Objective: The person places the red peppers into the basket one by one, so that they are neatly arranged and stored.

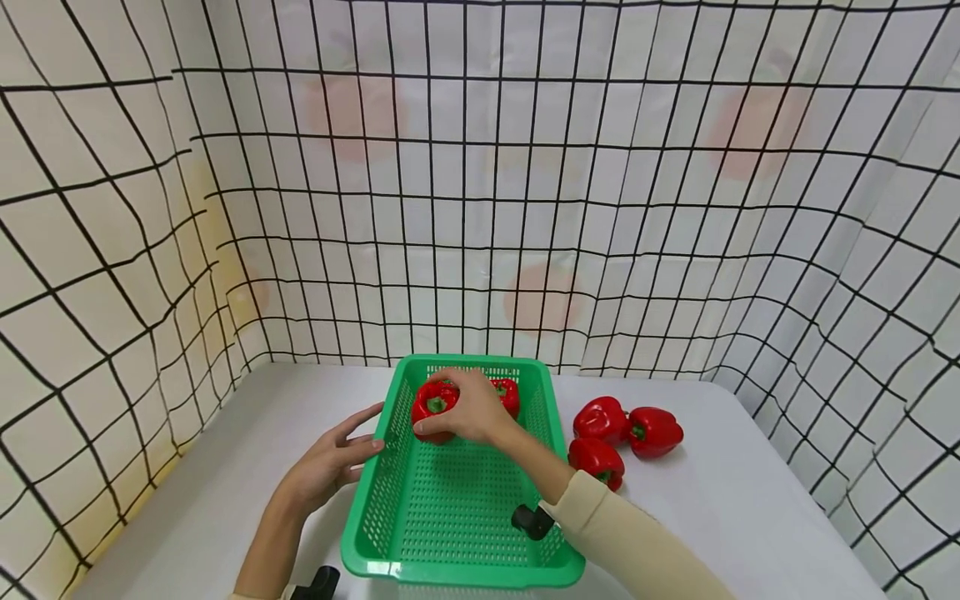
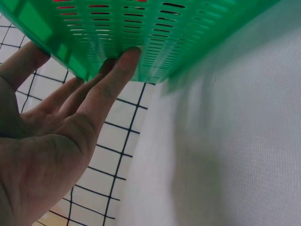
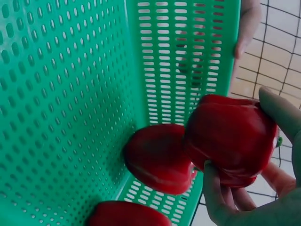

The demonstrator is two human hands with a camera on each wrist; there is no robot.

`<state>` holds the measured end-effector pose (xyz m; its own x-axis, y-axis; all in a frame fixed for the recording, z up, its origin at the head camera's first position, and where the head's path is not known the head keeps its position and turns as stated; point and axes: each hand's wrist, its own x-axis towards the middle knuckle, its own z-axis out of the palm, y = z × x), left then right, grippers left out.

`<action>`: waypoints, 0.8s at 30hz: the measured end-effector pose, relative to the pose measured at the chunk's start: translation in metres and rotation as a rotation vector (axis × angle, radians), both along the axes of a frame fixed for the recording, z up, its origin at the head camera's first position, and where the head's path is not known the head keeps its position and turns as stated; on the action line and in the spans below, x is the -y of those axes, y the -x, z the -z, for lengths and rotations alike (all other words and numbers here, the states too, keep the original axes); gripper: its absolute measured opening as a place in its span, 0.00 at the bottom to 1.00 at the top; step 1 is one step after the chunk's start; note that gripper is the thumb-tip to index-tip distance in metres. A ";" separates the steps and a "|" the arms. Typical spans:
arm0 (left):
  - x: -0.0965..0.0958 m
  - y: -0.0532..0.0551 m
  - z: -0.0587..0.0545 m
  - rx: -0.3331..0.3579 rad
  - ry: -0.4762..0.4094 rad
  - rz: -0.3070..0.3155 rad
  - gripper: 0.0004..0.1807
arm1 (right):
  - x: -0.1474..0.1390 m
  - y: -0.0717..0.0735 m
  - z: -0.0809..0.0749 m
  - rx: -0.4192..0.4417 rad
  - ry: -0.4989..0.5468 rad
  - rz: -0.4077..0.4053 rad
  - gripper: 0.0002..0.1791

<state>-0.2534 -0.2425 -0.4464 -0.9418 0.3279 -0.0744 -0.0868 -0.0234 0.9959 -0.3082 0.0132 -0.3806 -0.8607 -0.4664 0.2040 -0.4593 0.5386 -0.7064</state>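
Note:
My right hand (image 1: 474,407) grips a red bell pepper (image 3: 230,136) by its sides, above the far left part of a green perforated plastic basket (image 1: 465,575). Its green stem faces up in the head view. Beneath it, the right wrist view shows another red pepper (image 3: 157,157) in the basket, and a further pepper (image 1: 507,397) sits in the far right corner, partly behind my hand. My left hand (image 1: 321,467) is at the basket's left side, its fairly straight fingers (image 2: 106,89) touching the outer wall from below the rim.
To the right of the basket, three red peppers lie on the white table: one at the back (image 1: 602,419), one at the right (image 1: 656,432) and one near the basket's wall (image 1: 597,462). Black wire grid (image 1: 525,225) over white sheeting encloses the back and sides.

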 end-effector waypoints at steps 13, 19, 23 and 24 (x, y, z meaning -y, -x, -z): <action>-0.002 0.000 0.000 0.003 0.011 -0.009 0.42 | 0.007 -0.002 0.009 -0.004 -0.045 0.006 0.33; -0.001 0.000 0.000 -0.004 0.003 0.007 0.42 | 0.006 -0.001 0.015 0.008 -0.043 0.020 0.34; -0.001 0.000 0.000 0.002 -0.003 0.009 0.42 | 0.006 0.000 0.019 0.011 -0.043 0.032 0.34; -0.001 0.000 0.000 0.008 -0.005 0.008 0.42 | 0.007 0.000 0.020 0.013 -0.046 0.034 0.34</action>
